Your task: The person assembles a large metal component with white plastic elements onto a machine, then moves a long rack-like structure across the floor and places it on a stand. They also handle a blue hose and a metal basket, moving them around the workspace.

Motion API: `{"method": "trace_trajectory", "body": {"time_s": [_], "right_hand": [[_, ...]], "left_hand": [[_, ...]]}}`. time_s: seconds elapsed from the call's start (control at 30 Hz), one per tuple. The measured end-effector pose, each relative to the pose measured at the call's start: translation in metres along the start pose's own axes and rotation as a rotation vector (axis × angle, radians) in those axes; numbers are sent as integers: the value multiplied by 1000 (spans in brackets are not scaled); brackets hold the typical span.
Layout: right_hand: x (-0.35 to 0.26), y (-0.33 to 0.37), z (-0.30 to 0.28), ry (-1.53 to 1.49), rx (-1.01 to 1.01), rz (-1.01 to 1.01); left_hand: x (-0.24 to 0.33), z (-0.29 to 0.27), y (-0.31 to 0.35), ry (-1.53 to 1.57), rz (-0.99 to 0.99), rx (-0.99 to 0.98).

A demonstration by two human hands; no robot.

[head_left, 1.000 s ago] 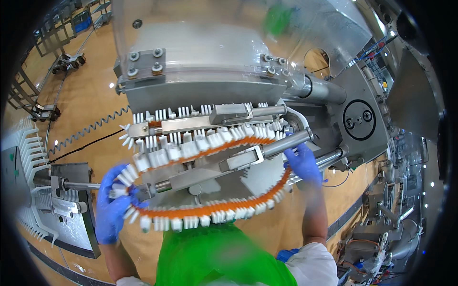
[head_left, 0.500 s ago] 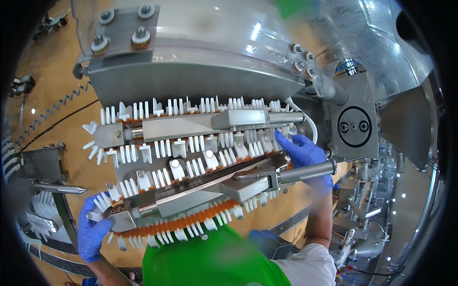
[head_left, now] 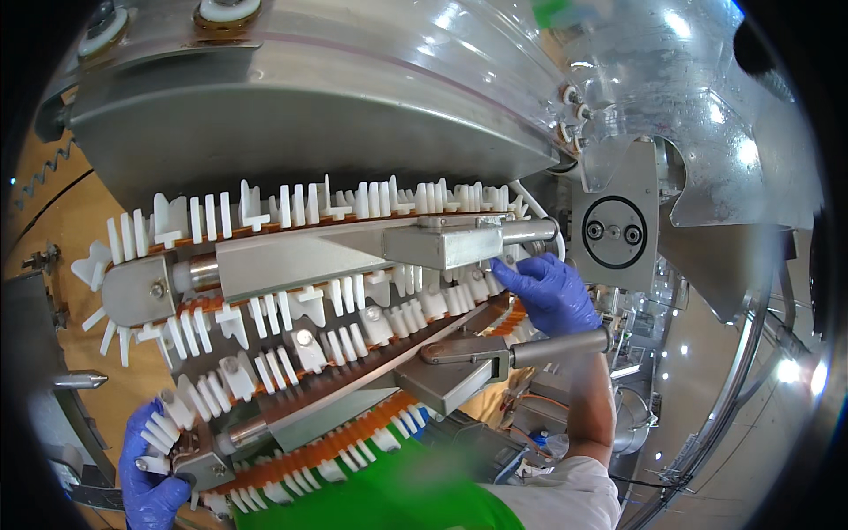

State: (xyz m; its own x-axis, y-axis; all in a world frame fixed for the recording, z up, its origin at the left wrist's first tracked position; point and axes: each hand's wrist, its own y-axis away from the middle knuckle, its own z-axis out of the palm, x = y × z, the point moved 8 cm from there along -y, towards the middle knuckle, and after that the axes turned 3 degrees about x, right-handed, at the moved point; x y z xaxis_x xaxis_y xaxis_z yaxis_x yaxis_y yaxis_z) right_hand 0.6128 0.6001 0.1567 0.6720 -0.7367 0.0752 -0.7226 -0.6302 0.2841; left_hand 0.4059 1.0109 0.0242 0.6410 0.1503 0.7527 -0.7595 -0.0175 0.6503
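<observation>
Two orange belts with white upright cleats run around metal frames, one above the other: the upper cleated belt [head_left: 296, 205] and the lower cleated belt [head_left: 340, 442]. My left hand [head_left: 148, 473], in a blue glove, wraps the left end of the lower belt, thumb below and fingers over the cleats. In a matching glove, my right hand [head_left: 555, 296] curls over the right end of the lower belt, its index finger on the cleats near the upper frame's metal block [head_left: 442, 243]. Its thumb is hidden. A metal lever block [head_left: 455, 380] sits on the lower frame.
Above the belts hangs a steel housing [head_left: 300, 132] with a clear curved cover [head_left: 371, 44]. A metal plate with a round black ring [head_left: 614, 232] stands at the right. A pointed metal rod [head_left: 79, 380] sticks out at the left. My green apron [head_left: 380, 486] lies close below the lower belt.
My view has come closer to the belts, which look larger. Both hands stay at the ends of the lower belt. The lower belt's left end now appears lower in view.
</observation>
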Motion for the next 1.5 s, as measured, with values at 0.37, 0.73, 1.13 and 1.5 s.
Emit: {"method": "trace_trajectory", "body": {"time_s": [0.37,0.73,1.13,1.5], "right_hand": [[2,9,6,-41,117,43],[-14,6,1,76,101,8],[-4,3,3,39,56,-60],[-6,11,1,7,156,60]], "left_hand": [[-52,-26,-4,-94,70,131],[-7,20,-27,224,137,-135],[-10,19,-28,186,80,-148],[3,42,-32,174,41,-100]]}}
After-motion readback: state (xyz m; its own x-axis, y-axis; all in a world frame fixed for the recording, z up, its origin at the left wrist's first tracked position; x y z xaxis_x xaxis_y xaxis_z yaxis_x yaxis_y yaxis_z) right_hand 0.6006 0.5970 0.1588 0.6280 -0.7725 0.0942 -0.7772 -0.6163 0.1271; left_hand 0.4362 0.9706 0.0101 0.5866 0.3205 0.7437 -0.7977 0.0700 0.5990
